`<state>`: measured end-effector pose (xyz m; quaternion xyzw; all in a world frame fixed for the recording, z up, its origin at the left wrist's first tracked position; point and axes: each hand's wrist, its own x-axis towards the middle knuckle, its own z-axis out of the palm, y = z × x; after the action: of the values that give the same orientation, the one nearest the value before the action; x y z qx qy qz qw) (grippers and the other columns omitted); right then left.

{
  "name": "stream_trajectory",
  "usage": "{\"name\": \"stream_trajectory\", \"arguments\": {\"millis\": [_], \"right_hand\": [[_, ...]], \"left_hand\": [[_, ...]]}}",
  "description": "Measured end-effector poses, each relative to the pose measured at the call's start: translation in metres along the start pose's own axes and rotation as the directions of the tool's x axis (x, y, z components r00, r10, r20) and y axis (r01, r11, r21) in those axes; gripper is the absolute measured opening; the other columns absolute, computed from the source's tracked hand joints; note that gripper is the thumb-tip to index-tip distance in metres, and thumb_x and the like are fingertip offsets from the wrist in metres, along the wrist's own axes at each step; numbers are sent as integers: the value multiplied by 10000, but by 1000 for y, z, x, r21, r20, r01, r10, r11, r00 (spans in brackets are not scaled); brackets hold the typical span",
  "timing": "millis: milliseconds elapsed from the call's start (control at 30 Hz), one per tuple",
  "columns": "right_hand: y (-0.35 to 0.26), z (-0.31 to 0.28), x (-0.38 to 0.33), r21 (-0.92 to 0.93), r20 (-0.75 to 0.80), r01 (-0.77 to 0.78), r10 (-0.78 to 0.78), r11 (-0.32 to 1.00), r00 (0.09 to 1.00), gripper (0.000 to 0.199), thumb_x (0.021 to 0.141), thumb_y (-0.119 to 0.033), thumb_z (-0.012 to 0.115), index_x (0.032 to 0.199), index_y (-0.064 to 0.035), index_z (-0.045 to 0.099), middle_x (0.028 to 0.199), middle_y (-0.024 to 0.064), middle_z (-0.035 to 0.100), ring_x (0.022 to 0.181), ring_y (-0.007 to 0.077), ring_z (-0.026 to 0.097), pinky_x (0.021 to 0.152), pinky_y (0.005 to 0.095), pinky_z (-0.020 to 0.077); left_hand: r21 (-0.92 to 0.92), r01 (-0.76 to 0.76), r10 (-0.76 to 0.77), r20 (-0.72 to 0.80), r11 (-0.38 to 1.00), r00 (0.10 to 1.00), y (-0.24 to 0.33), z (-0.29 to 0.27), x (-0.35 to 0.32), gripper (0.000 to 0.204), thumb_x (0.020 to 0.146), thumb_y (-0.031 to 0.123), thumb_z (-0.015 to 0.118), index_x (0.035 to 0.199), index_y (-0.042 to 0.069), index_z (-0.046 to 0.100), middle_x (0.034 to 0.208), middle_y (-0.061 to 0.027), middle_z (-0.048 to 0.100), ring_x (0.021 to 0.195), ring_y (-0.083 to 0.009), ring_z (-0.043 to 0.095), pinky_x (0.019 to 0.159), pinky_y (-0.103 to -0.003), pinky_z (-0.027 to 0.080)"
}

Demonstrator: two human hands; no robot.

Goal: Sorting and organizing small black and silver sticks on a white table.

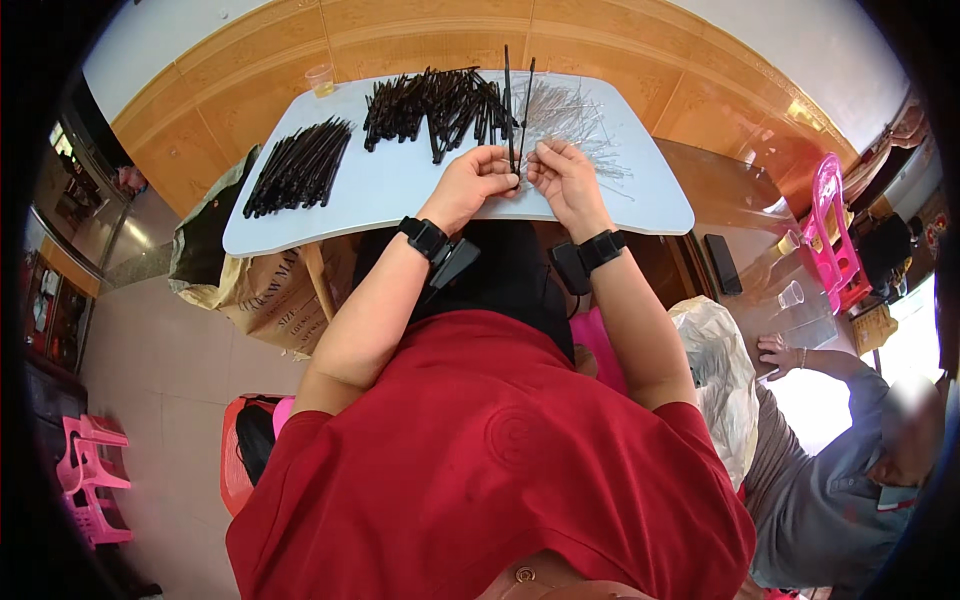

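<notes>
Two slim black sticks (508, 110) stand up from my hands above the front part of the white table, their tops slightly apart. My left hand (474, 184) is closed, thumb and fingers pinching the lower ends of the sticks. Close beside it, my right hand (566, 182) has its thumb and fingertips pressed together near the second stick; what they hold is too fine to make out. Behind my right hand lies a loose spread of thin silvery wires (570, 115). A jumbled heap of black sticks (430, 105) lies behind my left hand.
A neater pile of black sticks (298, 168) lies on the left of the white table (390, 205). A cup (320, 80) stands at its back left corner. Right are a brown table (700, 185) with a phone (722, 264), a paper bag (285, 295) below left, and another person's hand (780, 356).
</notes>
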<state>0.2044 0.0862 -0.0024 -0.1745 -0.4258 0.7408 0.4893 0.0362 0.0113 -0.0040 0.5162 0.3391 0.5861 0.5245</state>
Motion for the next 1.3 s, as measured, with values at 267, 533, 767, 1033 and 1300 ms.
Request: {"name": "stream_trajectory", "arguments": {"millis": [267,533,767,1033,1300], "right_hand": [[1,-3,1,-22,108,-46,48,999,993,107,915,-76,593,983,7,582,866,87,642,733,160,617,671,286,525],[-2,0,1,-74,98,-84,91,994,991,149,910,-79,600,997,40,580,850,79,638,729,146,610,650,266,520],[-5,-1,3,-91,101,-136,145,987,984,108,921,-70,560,959,30,578,866,90,638,688,144,589,643,262,513],[-2,11,-4,-238,-58,96,-113,966,992,152,890,-67,620,995,34,577,843,94,643,681,143,610,637,269,536],[-7,26,-14,-334,-13,213,-231,918,973,250,870,-88,651,1052,64,570,797,103,635,646,124,598,554,250,529]], "left_hand": [[1,-19,19,-7,1000,1000,2,3,-2,311,857,-51,611,1164,-27,571,972,-72,634,846,-143,620,751,-259,524],[36,-36,36,3,999,999,1,1,-3,329,859,-43,614,1184,-10,574,1009,-70,645,879,-137,617,766,-260,521],[65,-54,52,30,996,998,4,2,-3,311,861,-32,620,1169,-3,593,993,-60,658,863,-126,615,759,-256,516],[131,-79,90,-81,988,993,-3,6,-2,262,871,4,627,1132,-15,611,938,-55,659,803,-120,613,715,-250,519],[150,-35,62,-175,988,983,-4,6,-1,164,890,46,613,1039,-23,616,853,-48,641,726,-115,603,655,-246,518]]}}
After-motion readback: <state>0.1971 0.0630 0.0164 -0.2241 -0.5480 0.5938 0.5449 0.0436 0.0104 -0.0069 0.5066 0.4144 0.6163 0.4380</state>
